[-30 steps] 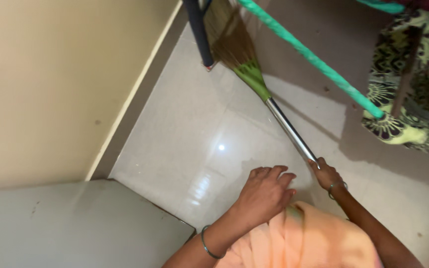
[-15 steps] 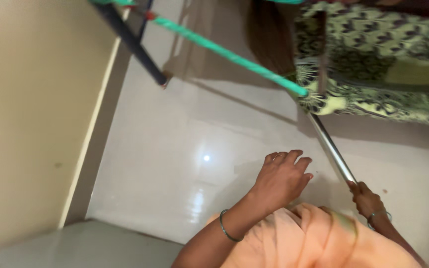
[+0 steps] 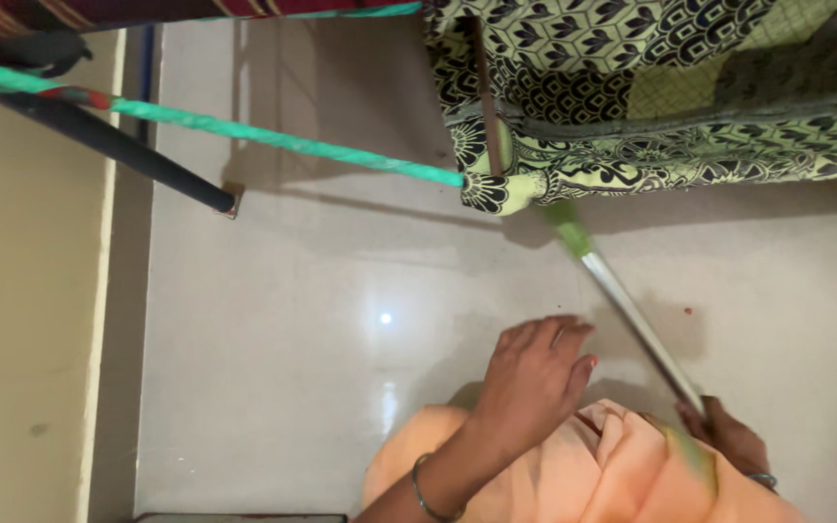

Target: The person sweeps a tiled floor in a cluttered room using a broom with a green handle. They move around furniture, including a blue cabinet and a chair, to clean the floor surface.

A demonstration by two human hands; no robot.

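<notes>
My right hand (image 3: 728, 438) grips the end of a broom's shiny metal handle (image 3: 639, 326) at the lower right. The handle runs up and left to a green collar (image 3: 568, 225), and the bristles are hidden under a hanging patterned green and black cloth (image 3: 651, 107). My left hand (image 3: 533, 376) hovers over the glossy floor with fingers spread and holds nothing. It rests near my knee, which is covered in peach cloth (image 3: 583, 470). A bangle sits on each wrist.
A teal wrapped bar (image 3: 273, 138) and a dark metal leg (image 3: 138, 160) of a frame cross the upper left. A cream wall with skirting (image 3: 21, 339) runs down the left side. White floor tiles (image 3: 273, 368) lie in front of me.
The view has swung right and the broom head has slid from the open floor by the dark leg to under the patterned cloth. My left hand stays spread above the floor.
</notes>
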